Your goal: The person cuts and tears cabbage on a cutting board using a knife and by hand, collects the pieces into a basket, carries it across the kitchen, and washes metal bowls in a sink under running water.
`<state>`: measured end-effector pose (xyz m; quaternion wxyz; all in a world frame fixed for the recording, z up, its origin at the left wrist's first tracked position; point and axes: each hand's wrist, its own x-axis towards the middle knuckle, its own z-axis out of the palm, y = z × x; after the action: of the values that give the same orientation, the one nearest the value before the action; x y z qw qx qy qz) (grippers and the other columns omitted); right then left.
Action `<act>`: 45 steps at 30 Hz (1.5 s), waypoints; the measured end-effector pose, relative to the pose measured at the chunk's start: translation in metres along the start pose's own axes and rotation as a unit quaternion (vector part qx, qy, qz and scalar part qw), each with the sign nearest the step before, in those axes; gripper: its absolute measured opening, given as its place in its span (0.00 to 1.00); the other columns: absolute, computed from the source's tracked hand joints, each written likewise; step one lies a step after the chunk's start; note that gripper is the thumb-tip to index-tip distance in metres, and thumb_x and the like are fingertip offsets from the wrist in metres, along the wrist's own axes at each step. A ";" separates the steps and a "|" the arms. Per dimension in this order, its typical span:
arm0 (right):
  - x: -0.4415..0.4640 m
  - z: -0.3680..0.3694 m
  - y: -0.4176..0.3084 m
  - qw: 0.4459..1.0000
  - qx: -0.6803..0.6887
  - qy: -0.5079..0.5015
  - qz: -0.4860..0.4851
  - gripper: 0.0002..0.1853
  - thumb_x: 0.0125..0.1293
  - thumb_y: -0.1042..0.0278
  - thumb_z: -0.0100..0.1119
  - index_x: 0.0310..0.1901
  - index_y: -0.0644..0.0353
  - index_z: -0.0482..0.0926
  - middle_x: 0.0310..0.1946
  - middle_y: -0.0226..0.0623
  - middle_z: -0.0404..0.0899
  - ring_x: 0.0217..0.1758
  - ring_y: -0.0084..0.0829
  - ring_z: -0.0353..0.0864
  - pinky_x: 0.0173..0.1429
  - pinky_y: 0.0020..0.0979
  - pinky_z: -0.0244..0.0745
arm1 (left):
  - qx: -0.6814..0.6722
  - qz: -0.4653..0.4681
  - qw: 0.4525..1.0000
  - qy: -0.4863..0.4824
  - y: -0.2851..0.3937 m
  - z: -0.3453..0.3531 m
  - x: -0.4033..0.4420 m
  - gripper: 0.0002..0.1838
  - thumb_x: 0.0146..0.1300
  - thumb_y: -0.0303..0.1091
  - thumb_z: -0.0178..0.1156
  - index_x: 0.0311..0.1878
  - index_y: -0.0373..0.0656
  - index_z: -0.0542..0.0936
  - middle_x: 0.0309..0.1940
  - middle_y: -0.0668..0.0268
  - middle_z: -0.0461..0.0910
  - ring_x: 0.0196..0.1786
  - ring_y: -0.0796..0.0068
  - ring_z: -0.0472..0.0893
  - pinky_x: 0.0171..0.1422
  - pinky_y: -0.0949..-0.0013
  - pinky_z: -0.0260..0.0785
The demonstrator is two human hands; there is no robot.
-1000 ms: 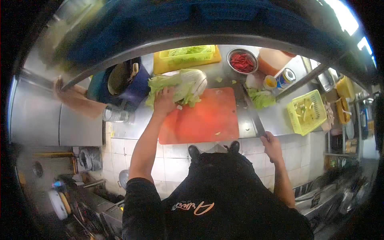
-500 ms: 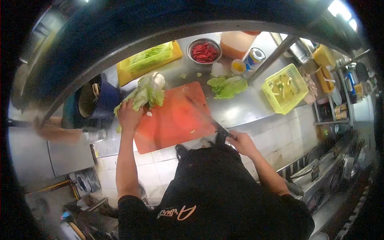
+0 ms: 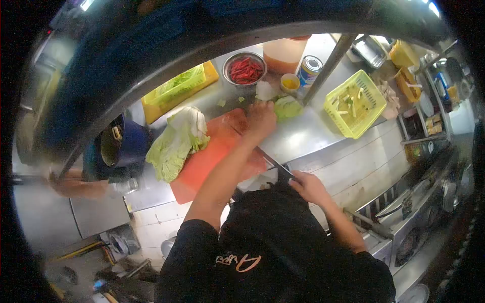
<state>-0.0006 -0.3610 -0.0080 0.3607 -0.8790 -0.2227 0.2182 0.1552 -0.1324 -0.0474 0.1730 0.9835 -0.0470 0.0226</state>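
Observation:
My right hand point(image 3: 310, 187) is closed round the handle of a long knife point(image 3: 276, 163), whose blade points up and left over the orange cutting board point(image 3: 202, 164). Across the board reaches my left arm, and my left hand point(image 3: 261, 120) is at the board's far right corner, over the left edge of a loose green leaf point(image 3: 289, 108). Its fingers are blurred, so their grip on the leaf is unclear. A pale green leafy cabbage point(image 3: 179, 141) with a white stem lies on the board's left side, untouched.
Beyond the board stand a metal bowl of red chillies point(image 3: 245, 69), a small yellow-filled cup point(image 3: 290, 83) and a can point(image 3: 310, 69). A yellow basket point(image 3: 355, 103) with pale scraps is at right, a yellow crate of greens point(image 3: 179, 86) at back left. Another person's arm point(image 3: 81, 187) shows far left.
My left hand has let go of the cabbage and moved right to the loose leaf. The cabbage now lies flatter on the board. My right hand still holds the knife in about the same place.

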 end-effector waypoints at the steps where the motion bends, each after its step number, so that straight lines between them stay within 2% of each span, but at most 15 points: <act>1: -0.008 -0.004 0.003 1.000 0.021 -0.010 0.015 0.14 0.65 0.61 0.55 0.48 0.59 0.76 0.31 0.51 0.78 0.38 0.54 0.78 0.42 0.45 0.74 | -0.062 0.000 0.998 0.025 -0.007 -0.013 -0.004 0.22 0.58 0.43 0.58 0.51 0.41 0.79 0.47 0.56 0.80 0.50 0.54 0.79 0.56 0.48 0.68; 5: -0.039 -0.012 0.015 0.993 0.099 -0.007 0.063 0.15 0.64 0.63 0.58 0.50 0.59 0.77 0.31 0.49 0.80 0.35 0.48 0.80 0.41 0.41 0.74 | -0.271 -0.154 0.942 -0.122 -0.063 -0.051 -0.041 0.18 0.60 0.40 0.55 0.52 0.44 0.77 0.47 0.55 0.78 0.54 0.56 0.75 0.49 0.56 0.75; 7: -0.044 -0.011 0.015 0.988 0.118 0.007 0.095 0.15 0.64 0.64 0.59 0.50 0.59 0.77 0.31 0.48 0.81 0.33 0.44 0.81 0.40 0.38 0.74 | -0.474 -0.285 0.825 -0.116 -0.062 -0.076 -0.068 0.16 0.63 0.40 0.53 0.52 0.46 0.78 0.47 0.57 0.78 0.51 0.63 0.77 0.41 0.61 0.78; 9: -0.044 -0.011 0.014 0.983 0.120 0.010 0.140 0.16 0.64 0.65 0.59 0.51 0.61 0.77 0.32 0.47 0.81 0.32 0.40 0.81 0.39 0.36 0.74 | -0.489 -0.328 0.807 -0.053 -0.070 -0.068 -0.088 0.15 0.65 0.39 0.51 0.44 0.38 0.79 0.32 0.62 0.79 0.33 0.70 0.79 0.28 0.70 0.72; 11: -0.041 -0.004 0.021 0.980 0.145 0.037 0.129 0.16 0.65 0.66 0.59 0.51 0.64 0.77 0.30 0.44 0.81 0.30 0.31 0.78 0.37 0.31 0.73 | -0.475 -0.336 0.812 -0.026 -0.080 -0.062 -0.103 0.16 0.67 0.38 0.49 0.39 0.34 0.80 0.23 0.64 0.79 0.22 0.73 0.79 0.22 0.73 0.69; 16: -0.023 -0.006 0.011 0.975 0.168 0.066 0.133 0.15 0.65 0.66 0.59 0.50 0.65 0.77 0.28 0.42 0.78 0.27 0.28 0.73 0.35 0.29 0.70 | -0.377 -0.284 0.881 0.007 -0.100 -0.054 -0.127 0.18 0.68 0.39 0.48 0.33 0.34 0.79 0.18 0.63 0.77 0.16 0.73 0.76 0.21 0.69 0.68; 19: -0.013 -0.009 0.003 0.981 0.145 0.055 0.116 0.15 0.65 0.66 0.59 0.50 0.65 0.77 0.27 0.41 0.78 0.27 0.26 0.72 0.34 0.29 0.69 | -0.419 -0.358 0.833 -0.046 -0.118 -0.045 -0.142 0.18 0.68 0.39 0.48 0.33 0.34 0.79 0.17 0.60 0.78 0.18 0.64 0.78 0.25 0.61 0.71; 22: -0.008 -0.010 -0.003 0.981 0.140 0.044 0.123 0.15 0.65 0.67 0.59 0.50 0.64 0.77 0.25 0.40 0.77 0.26 0.25 0.72 0.33 0.29 0.69 | -0.008 -0.282 0.959 -0.037 -0.103 -0.058 -0.157 0.15 0.66 0.38 0.50 0.37 0.35 0.79 0.30 0.52 0.81 0.32 0.55 0.81 0.37 0.54 0.74; 25: -0.008 -0.004 0.007 0.979 0.130 0.067 0.141 0.14 0.64 0.67 0.60 0.49 0.64 0.78 0.24 0.40 0.76 0.25 0.26 0.72 0.32 0.29 0.68 | 0.081 -0.173 0.975 0.117 -0.086 -0.056 -0.168 0.16 0.64 0.39 0.51 0.43 0.36 0.78 0.47 0.47 0.78 0.49 0.51 0.78 0.49 0.51 0.71; 28: -0.005 -0.005 0.032 0.976 0.112 0.099 0.161 0.14 0.64 0.66 0.60 0.48 0.63 0.78 0.22 0.40 0.76 0.24 0.25 0.70 0.31 0.29 0.68 | -0.032 -0.075 0.994 0.067 -0.089 -0.038 -0.163 0.22 0.63 0.44 0.52 0.53 0.37 0.76 0.60 0.48 0.70 0.61 0.49 0.70 0.61 0.50 0.65; 29: -0.004 -0.009 0.039 0.974 0.105 0.109 0.168 0.14 0.64 0.66 0.60 0.48 0.63 0.78 0.22 0.39 0.75 0.24 0.25 0.70 0.31 0.29 0.67 | 0.027 -0.048 0.995 0.077 -0.081 -0.034 -0.162 0.24 0.63 0.45 0.53 0.55 0.38 0.75 0.60 0.48 0.69 0.63 0.48 0.68 0.64 0.48 0.61; 31: 0.002 -0.023 0.046 0.985 0.023 0.116 0.122 0.16 0.64 0.65 0.59 0.51 0.62 0.77 0.24 0.41 0.77 0.26 0.34 0.74 0.34 0.35 0.70 | 0.145 0.007 0.985 0.096 -0.062 -0.028 -0.166 0.27 0.62 0.48 0.53 0.60 0.39 0.73 0.61 0.48 0.68 0.66 0.46 0.64 0.70 0.44 0.54; 34: 0.014 -0.033 0.047 0.978 -0.131 0.160 0.034 0.19 0.63 0.66 0.59 0.55 0.57 0.75 0.32 0.44 0.79 0.36 0.47 0.78 0.42 0.43 0.74 | 0.096 -0.068 0.993 0.011 -0.053 -0.038 -0.173 0.31 0.63 0.49 0.54 0.66 0.43 0.70 0.67 0.45 0.60 0.72 0.48 0.56 0.73 0.38 0.44; 43: 0.093 -0.022 0.009 0.956 -0.170 0.218 -0.098 0.25 0.56 0.68 0.63 0.58 0.54 0.74 0.49 0.44 0.76 0.53 0.48 0.74 0.57 0.44 0.71 | -0.026 -0.121 0.992 -0.028 -0.035 -0.027 -0.136 0.28 0.60 0.48 0.56 0.59 0.40 0.74 0.57 0.50 0.70 0.60 0.50 0.70 0.65 0.46 0.60; 45: 0.104 -0.013 -0.002 0.969 -0.127 0.176 -0.122 0.26 0.56 0.68 0.63 0.59 0.55 0.74 0.53 0.47 0.74 0.56 0.49 0.73 0.60 0.43 0.69 | -0.181 -0.248 0.951 -0.037 -0.012 -0.099 -0.132 0.24 0.61 0.45 0.55 0.56 0.39 0.75 0.51 0.53 0.74 0.52 0.54 0.75 0.58 0.50 0.66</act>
<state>0.0899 -0.3094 -0.0211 0.3037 -0.9083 -0.2873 -0.0153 0.0219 -0.0764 0.0339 0.3462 0.9165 0.1892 -0.0660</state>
